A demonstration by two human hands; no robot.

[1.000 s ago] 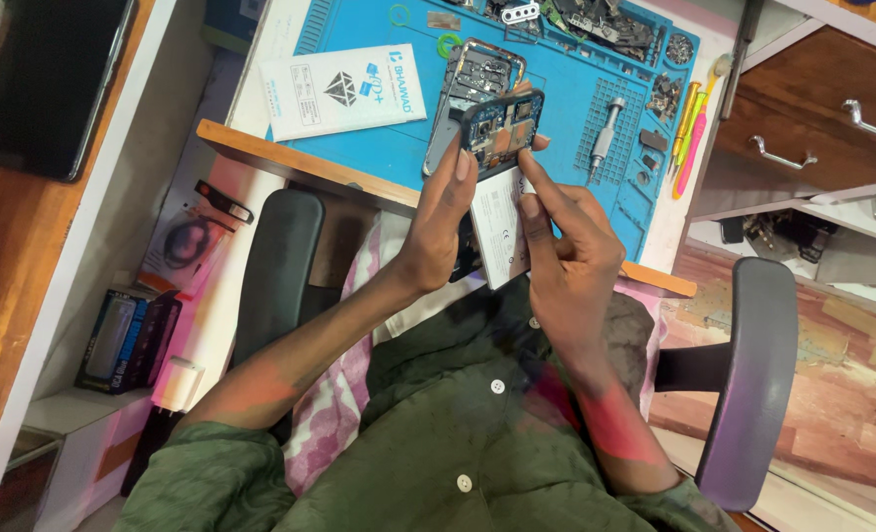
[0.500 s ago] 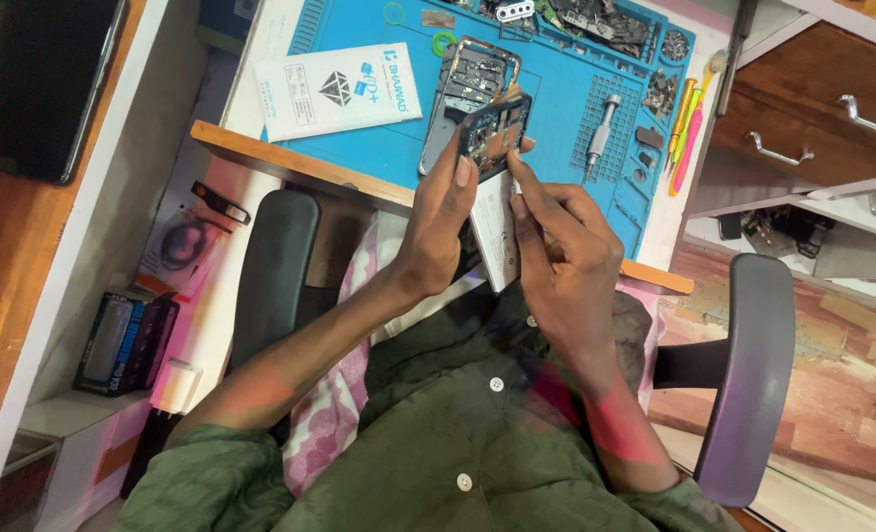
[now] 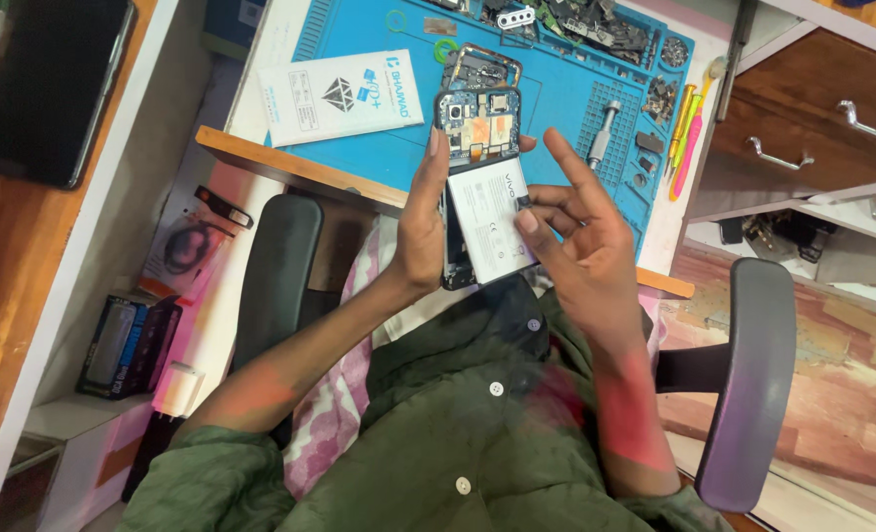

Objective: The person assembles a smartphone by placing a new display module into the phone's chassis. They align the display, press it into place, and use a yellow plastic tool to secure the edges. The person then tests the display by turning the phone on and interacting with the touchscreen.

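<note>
The left hand (image 3: 420, 232) holds an opened phone (image 3: 479, 182) by its side edge, with its grip wrapped on the phone and the thumb lying along the edge. The phone has its back cover off, so the small parts at its top and the white battery (image 3: 490, 219) lower down can be seen. The phone is held up in the air, just in front of the near edge of the blue mat (image 3: 556, 108). The right hand (image 3: 581, 246) is on the other side of the phone. Its grip is partly spread, with one fingertip pressing on the battery's edge and the other fingers sticking out loose. A white card (image 3: 339, 96) lies on the left part of the blue mat. A second phone frame (image 3: 482, 67) lies on the mat just behind the held phone. A silver tool (image 3: 604, 133) and some loose parts (image 3: 596, 25) sit on the right side of the mat.
</note>
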